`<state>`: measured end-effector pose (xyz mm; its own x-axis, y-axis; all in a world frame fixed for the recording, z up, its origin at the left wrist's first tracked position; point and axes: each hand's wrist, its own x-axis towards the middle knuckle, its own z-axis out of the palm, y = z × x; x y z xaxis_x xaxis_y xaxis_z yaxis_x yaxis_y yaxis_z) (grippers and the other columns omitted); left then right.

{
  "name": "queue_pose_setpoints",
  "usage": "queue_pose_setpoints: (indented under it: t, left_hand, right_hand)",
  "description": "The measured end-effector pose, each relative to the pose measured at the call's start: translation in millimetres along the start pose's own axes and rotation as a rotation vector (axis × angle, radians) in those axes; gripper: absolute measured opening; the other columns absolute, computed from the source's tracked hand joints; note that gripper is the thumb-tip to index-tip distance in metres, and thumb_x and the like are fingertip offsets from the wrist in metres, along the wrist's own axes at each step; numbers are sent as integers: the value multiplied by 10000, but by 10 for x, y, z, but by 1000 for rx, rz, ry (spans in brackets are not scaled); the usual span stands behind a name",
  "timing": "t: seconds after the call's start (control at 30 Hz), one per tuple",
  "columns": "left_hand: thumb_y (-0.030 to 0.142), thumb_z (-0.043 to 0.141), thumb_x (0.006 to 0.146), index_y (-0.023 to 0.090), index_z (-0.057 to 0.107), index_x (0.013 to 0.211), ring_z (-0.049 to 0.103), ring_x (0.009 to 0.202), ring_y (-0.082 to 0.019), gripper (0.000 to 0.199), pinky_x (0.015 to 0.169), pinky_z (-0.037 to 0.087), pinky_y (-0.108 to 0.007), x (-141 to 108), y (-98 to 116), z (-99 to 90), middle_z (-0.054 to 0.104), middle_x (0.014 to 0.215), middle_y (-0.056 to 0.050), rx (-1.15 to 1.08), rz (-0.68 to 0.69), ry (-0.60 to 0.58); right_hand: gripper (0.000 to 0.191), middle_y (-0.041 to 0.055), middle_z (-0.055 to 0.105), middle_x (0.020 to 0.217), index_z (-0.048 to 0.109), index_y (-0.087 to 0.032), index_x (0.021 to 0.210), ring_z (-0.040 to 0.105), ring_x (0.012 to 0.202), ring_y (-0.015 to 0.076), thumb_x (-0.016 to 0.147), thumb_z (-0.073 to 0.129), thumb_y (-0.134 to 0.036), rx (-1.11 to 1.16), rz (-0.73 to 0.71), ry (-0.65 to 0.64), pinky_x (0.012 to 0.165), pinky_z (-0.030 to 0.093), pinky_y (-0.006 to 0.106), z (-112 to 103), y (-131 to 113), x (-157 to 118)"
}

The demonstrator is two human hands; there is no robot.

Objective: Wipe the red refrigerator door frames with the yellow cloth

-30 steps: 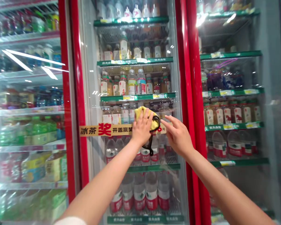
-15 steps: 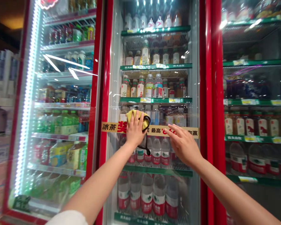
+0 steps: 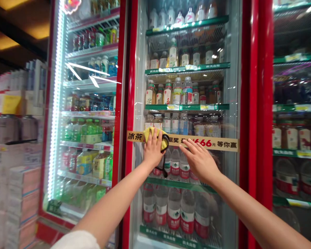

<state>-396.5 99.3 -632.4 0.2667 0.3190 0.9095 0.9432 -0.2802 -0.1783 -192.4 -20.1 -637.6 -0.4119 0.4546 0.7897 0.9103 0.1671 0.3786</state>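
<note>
My left hand (image 3: 153, 149) presses a folded yellow cloth (image 3: 158, 134) flat against the glass door (image 3: 186, 154) of the middle fridge. A black cord (image 3: 166, 155) loops off the cloth and dangles below it. The cloth covers part of a gold strip (image 3: 224, 143) with black and red lettering that runs across the door. Right of the cloth, my right hand (image 3: 200, 160) has its fingers spread at the strip's lower edge and holds nothing. Whether its fingertips touch the glass I cannot tell.
Behind the glass, green-edged shelves (image 3: 186, 108) carry rows of bottles. A lit fridge (image 3: 88, 145) with red frame stands to the left, another fridge (image 3: 297, 154) to the right. Stacked boxes (image 3: 23, 193) are at the far left.
The view has turned left, showing more stacked boxes. My left hand and the cloth have slid left along the strip, uncovering characters to their right. My right hand stays spread near the strip.
</note>
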Motion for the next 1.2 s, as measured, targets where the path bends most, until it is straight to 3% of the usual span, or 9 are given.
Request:
queue_pose_setpoints:
  t: [0.13, 0.27, 0.37, 0.53, 0.63, 0.73, 0.87, 1.1, 1.2]
  left_hand:
    - [294, 657, 861, 276, 117, 1629, 74, 1590, -269, 939, 1195, 358, -508, 21, -144, -10, 130, 1712, -66, 31, 341, -107]
    - [338, 583, 921, 232, 122, 1632, 113, 1584, -301, 853, 1192, 362, -512, 183, -364, -40, 91, 1715, -109, -1, 68, 23]
    - [379, 544, 946, 164, 102, 1631, 168, 1568, -359, 843, 1158, 397, -544, 14, -473, 32, 100, 1706, -166, -23, -149, 71]
    - [351, 569, 932, 238, 110, 1631, 136, 1580, -315, 844, 1142, 420, -529, -72, -590, 90, 129, 1711, -127, -42, 74, -11]
    - [392, 512, 965, 193, 129, 1630, 139, 1576, -334, 793, 1180, 369, -548, 62, -717, 83, 128, 1707, -160, -77, -58, 74]
    - [419, 474, 982, 103, 126, 1621, 127, 1570, -371, 794, 1208, 315, -566, -46, -782, 160, 124, 1693, -229, -78, -239, 156]
    - [397, 507, 964, 139, 105, 1628, 125, 1571, -371, 817, 1177, 362, -583, -264, -794, 269, 130, 1696, -213, -71, -210, 124]
    - [431, 444, 989, 66, 214, 1592, 155, 1565, -369, 742, 1225, 257, -587, 420, -1119, 125, 132, 1679, -273, -179, -230, 215]
    - [443, 437, 992, 45, 229, 1579, 198, 1550, -383, 740, 1220, 257, -585, 237, -1131, 221, 214, 1651, -294, -185, -255, 240]
  right_hand:
    - [533, 103, 466, 1580, 523, -209, 1483, 420, 1476, 275, 969, 427, -106, 23, -38, -44, 1190, 385, 499, 46, -166, 161]
    - [549, 96, 443, 1594, 509, -209, 1493, 394, 1492, 276, 965, 418, -92, 20, -59, -43, 1193, 378, 510, 85, -280, 290]
    - [553, 93, 446, 1593, 521, -210, 1484, 401, 1487, 280, 953, 430, -85, 7, -83, -26, 1193, 372, 521, 113, -321, 276]
    - [551, 90, 476, 1576, 532, -222, 1475, 412, 1480, 277, 947, 441, -91, -2, -132, -4, 1194, 367, 514, 95, -386, 322]
    - [552, 92, 487, 1568, 545, -218, 1463, 415, 1478, 274, 941, 431, -76, -12, -140, 14, 1191, 372, 505, 66, -414, 380]
    - [547, 99, 498, 1558, 560, -212, 1450, 433, 1467, 279, 937, 434, -71, -26, -138, 21, 1172, 393, 509, 66, -425, 353]
    - [552, 105, 503, 1553, 569, -208, 1443, 448, 1455, 287, 918, 463, -73, -28, -185, 15, 1171, 390, 521, 83, -450, 279]
    - [521, 98, 522, 1539, 581, -218, 1435, 450, 1452, 285, 945, 452, -94, -36, -176, 22, 1152, 416, 502, 6, -499, 353]
    - [519, 96, 540, 1526, 593, -215, 1422, 471, 1437, 283, 935, 463, -86, -61, -184, 11, 1143, 425, 486, 11, -513, 317]
